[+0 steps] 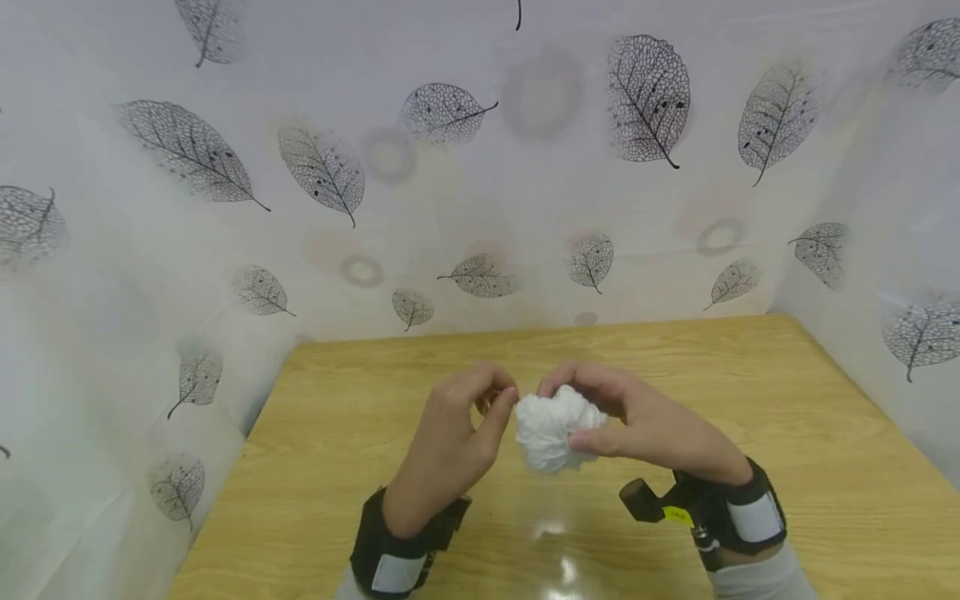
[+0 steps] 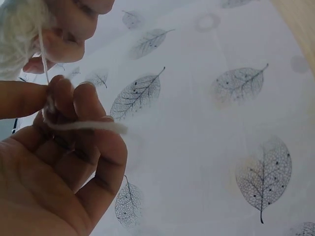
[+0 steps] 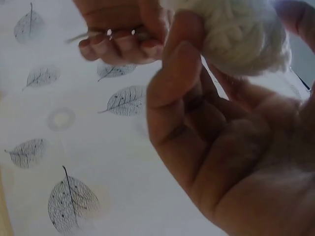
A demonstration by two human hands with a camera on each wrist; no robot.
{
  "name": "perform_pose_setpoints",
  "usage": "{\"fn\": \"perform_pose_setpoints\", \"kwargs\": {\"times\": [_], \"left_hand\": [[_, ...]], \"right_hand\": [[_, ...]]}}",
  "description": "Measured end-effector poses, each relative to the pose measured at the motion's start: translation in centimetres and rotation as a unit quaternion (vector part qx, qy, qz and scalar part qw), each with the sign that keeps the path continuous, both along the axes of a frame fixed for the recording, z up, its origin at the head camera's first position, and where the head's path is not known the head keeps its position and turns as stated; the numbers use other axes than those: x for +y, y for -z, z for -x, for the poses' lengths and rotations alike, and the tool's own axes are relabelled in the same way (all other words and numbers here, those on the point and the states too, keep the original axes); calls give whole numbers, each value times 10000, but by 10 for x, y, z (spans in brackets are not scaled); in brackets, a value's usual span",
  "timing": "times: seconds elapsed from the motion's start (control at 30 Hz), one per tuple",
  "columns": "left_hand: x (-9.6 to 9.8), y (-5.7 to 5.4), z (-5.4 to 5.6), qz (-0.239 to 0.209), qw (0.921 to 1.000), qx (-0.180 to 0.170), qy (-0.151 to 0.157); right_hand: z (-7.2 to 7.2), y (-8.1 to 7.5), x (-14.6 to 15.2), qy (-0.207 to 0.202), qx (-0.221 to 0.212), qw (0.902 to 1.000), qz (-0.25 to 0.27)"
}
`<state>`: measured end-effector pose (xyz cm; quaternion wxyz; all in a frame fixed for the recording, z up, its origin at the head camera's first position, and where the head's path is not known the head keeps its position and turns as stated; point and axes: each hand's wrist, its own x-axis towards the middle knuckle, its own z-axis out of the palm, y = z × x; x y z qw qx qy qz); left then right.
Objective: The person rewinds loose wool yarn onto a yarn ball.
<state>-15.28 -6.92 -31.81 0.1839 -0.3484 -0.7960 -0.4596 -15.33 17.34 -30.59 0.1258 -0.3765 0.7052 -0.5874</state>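
Note:
A ball of white yarn (image 1: 553, 429) is gripped in my right hand (image 1: 648, 421), above the wooden table. In the right wrist view the fingers and thumb curl round the yarn ball (image 3: 246, 37). Just left of it, my left hand (image 1: 457, 433) pinches the loose yarn end between thumb and fingertips. The left wrist view shows this strand (image 2: 86, 126) lying across the curled fingers, its short tail sticking out past them. From the pinch, the strand runs taut up to the ball at the upper left of that view.
Beneath both hands lies the wood-grain table top (image 1: 337, 467). A pale sheet printed with dark leaves (image 1: 442, 200) hangs behind it and along both sides. Each wrist wears a black strap (image 1: 750, 508) with a camera.

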Motion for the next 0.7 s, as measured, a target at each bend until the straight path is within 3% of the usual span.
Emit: {"fn": "perform_pose_setpoints", "kwargs": {"times": [0.13, 0.33, 0.53, 0.7], "left_hand": [[0, 0, -1, -148, 9998, 76, -50], [0, -1, -2, -273, 9995, 135, -9], [1, -2, -3, -271, 9996, 92, 64], [2, -1, -3, -306, 9993, 105, 178]], "right_hand": [[1, 2, -4, 52, 355, 9979, -542], [4, 6, -8, 358, 1019, 9908, -821], [7, 8, -9, 1494, 1785, 9656, -1162], [11, 11, -12, 2193, 2209, 9442, -1077]]}}
